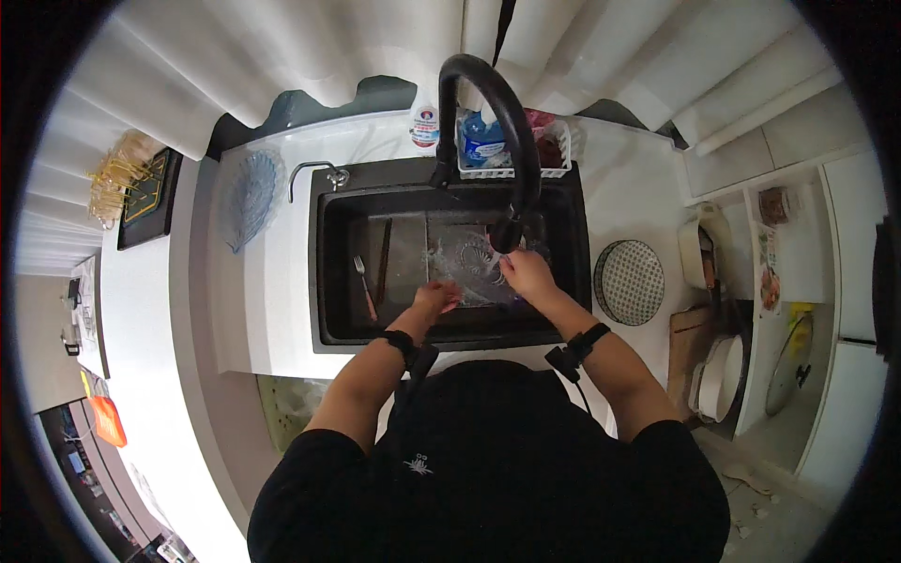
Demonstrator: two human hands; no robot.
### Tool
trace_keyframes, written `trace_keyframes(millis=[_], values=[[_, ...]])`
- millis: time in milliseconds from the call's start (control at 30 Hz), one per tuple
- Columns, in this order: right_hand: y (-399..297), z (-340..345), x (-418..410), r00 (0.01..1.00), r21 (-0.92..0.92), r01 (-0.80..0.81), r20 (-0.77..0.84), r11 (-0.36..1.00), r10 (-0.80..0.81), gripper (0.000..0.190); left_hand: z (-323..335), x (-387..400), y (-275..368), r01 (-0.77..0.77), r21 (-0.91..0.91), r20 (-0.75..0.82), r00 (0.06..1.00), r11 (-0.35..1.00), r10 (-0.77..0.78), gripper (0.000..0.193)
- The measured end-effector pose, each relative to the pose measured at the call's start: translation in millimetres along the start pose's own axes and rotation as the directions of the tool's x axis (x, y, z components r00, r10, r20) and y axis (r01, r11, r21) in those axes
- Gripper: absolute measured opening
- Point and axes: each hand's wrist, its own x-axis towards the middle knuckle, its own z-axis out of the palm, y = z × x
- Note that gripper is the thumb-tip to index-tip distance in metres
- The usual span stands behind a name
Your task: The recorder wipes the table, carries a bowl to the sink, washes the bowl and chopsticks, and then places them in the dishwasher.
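Both hands are inside the black sink (338, 331). A clear, patterned dish (475, 262), apparently glass, shows between them, its outline hard to make out against the wet basin. My right hand (529, 273) is at the dish's right side with fingers bent on its edge, just below the black faucet's spray head (508, 233). By the dish's lower left side is my left hand (438, 295), fingers curled; its grip is unclear. Left of it, a fork (366, 287) with a pinkish handle and dark chopsticks (384, 260) lie on the basin floor.
A small metal tap (317, 167) stands at the sink's back left corner. Behind the sink are a white bottle (425, 128) and a white basket (517, 171) of cleaning supplies. A blue shell-like glass dish (250, 197) lies left; patterned plates (631, 283) sit right.
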Motion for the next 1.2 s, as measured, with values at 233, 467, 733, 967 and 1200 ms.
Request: trace_keyframes(millis=[233, 467, 733, 967, 1200], values=[[10, -1, -2, 0.991, -0.324, 0.130, 0.058, 0.937, -0.117, 0.036, -76, 38, -9, -0.047, 0.451, -0.135, 0.983, 0.891, 0.121, 0.017], [19, -42, 1, 0.994, -0.258, -0.105, -0.066, 0.960, 0.090, 0.042, -156, 47, -2, 0.110, 0.811, -0.407, 0.811, 0.574, 0.421, 0.023], [15, -69, 4, 0.958, -0.411, -0.282, -0.162, 0.867, 0.235, 0.045, -157, 59, 26, 0.276, 0.840, -0.488, 0.762, 0.468, 0.426, 0.044], [72, -123, -61, 0.618, 0.705, -0.521, -0.077, 0.481, 0.783, 0.049, -170, 98, 29, 0.267, 0.876, -0.432, 0.805, 0.402, 0.407, 0.045], [157, -83, -142, 0.297, 0.979, -0.191, -0.011, 0.070, 0.955, 0.040, -169, 118, 20, 0.337, 0.856, -0.497, 0.742, 0.391, 0.450, 0.034]])
